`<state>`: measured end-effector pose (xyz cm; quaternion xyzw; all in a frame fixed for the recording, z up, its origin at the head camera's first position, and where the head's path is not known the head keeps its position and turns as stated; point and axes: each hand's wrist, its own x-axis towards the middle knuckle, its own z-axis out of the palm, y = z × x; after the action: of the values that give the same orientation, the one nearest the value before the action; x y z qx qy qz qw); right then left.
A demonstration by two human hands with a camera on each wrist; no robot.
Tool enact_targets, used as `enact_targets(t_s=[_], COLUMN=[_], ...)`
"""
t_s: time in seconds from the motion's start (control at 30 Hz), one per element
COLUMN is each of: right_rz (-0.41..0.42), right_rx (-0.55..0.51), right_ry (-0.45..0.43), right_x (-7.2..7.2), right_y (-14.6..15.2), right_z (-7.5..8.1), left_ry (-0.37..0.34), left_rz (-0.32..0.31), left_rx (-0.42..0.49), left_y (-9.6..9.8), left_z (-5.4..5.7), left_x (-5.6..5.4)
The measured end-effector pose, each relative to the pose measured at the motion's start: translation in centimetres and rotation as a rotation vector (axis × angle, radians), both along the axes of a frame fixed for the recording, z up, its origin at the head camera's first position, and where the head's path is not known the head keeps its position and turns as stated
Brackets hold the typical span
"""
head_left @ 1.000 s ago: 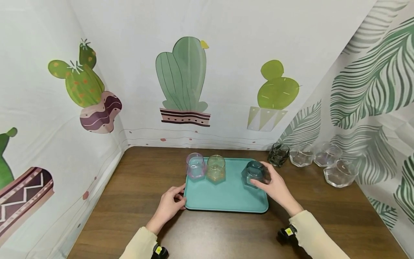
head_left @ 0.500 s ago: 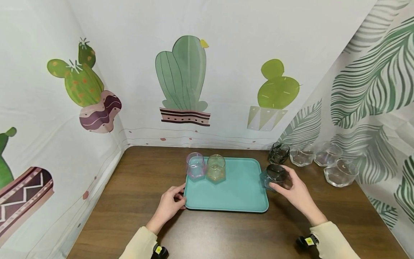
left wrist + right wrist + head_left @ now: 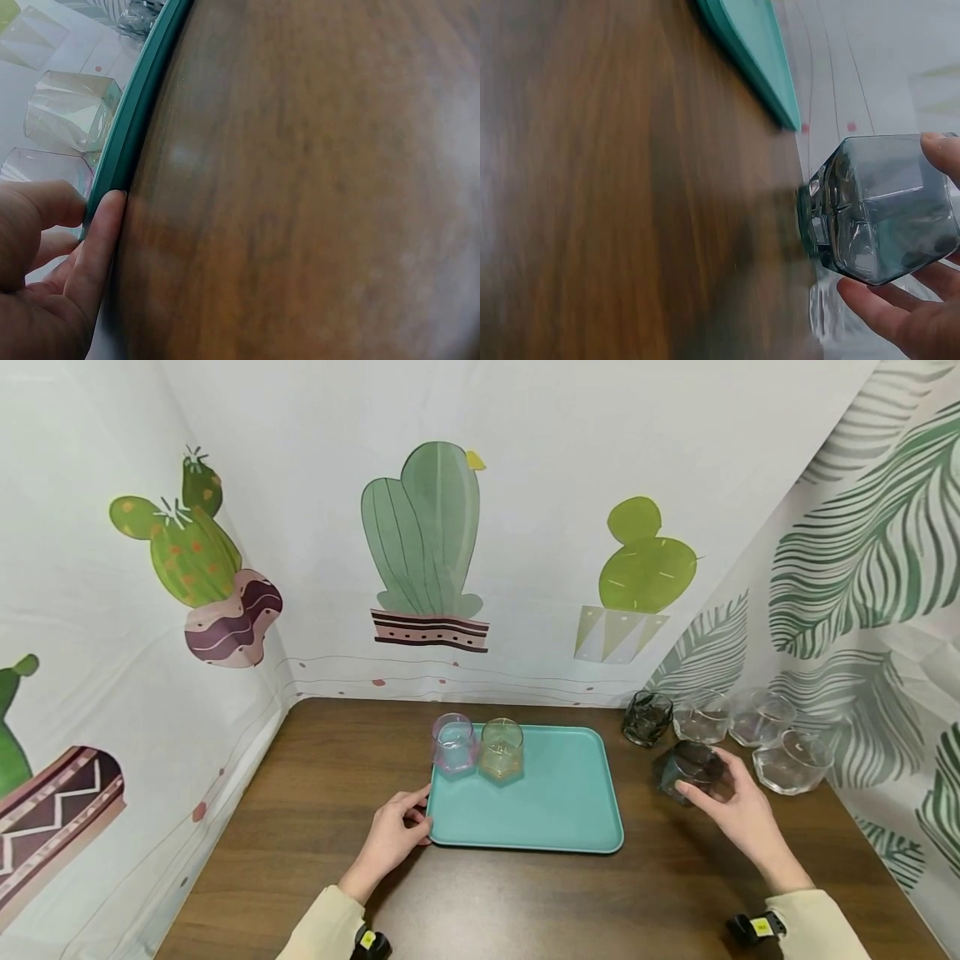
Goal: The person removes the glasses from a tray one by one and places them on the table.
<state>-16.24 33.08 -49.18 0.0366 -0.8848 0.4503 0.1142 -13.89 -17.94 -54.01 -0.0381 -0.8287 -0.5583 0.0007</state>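
Observation:
A teal rectangular tray (image 3: 540, 827) lies on the wooden table. My left hand (image 3: 392, 828) holds its near left corner, fingertips against the rim (image 3: 135, 112) in the left wrist view. Toward the tray's back left stand a pink-tinted glass (image 3: 454, 747) and, beside it, an amber-tinted glass (image 3: 501, 752). To the right of the tray, my right hand (image 3: 738, 806) grips a faceted blue-grey drinking glass (image 3: 686, 768) between thumb and fingers. In the right wrist view this glass (image 3: 885, 206) has its base close over the tabletop.
Behind the held glass stands a dark smoky glass (image 3: 647, 718). To its right are clear glasses, including a rear one (image 3: 701, 717), another beside it (image 3: 760, 718) and a nearer one (image 3: 792, 762). A printed cloth wall (image 3: 525, 568) closes off the table's back.
My right hand has carried the blue-grey glass rightward, from over the tray's right part to beyond its right edge. The left hand and tray have stayed in place.

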Motion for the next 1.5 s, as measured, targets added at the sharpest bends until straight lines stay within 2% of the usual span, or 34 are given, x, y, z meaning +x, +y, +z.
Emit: enact_targets(t_s=[0.13, 0.37, 0.6, 0.7, 1.03, 1.5], right_rz=[-0.033, -0.104, -0.179, -0.202, -0.235, -0.265], right_rx=[0.003, 0.034, 0.120, 0.136, 0.161, 0.162], right_ry=[0.010, -0.032, -0.017, -0.037, -0.150, -0.164], right_x=[-0.2, -0.7, -1.3, -1.6, -2.3, -3.1], right_y=[1.4, 3.1, 4.3, 4.7, 5.5, 5.9], right_z=[-0.1, 0.1, -0.3, -0.6, -1.1, -1.6], left_ry=[-0.015, -0.022, -0.021, -0.020, -0.019, -0.026], left_rz=[0.004, 0.013, 0.012, 0.013, 0.003, 0.019], left_rx=[-0.007, -0.005, -0.002, -0.003, -0.013, 0.000], left_y=[0.0, 0.0, 0.0, 0.0, 0.0, 0.0], left_z=[0.0, -0.1, 0.0, 0.0, 0.0, -0.1], left_x=[-0.1, -0.2, -0.1, -0.1, 0.0, -0.2])
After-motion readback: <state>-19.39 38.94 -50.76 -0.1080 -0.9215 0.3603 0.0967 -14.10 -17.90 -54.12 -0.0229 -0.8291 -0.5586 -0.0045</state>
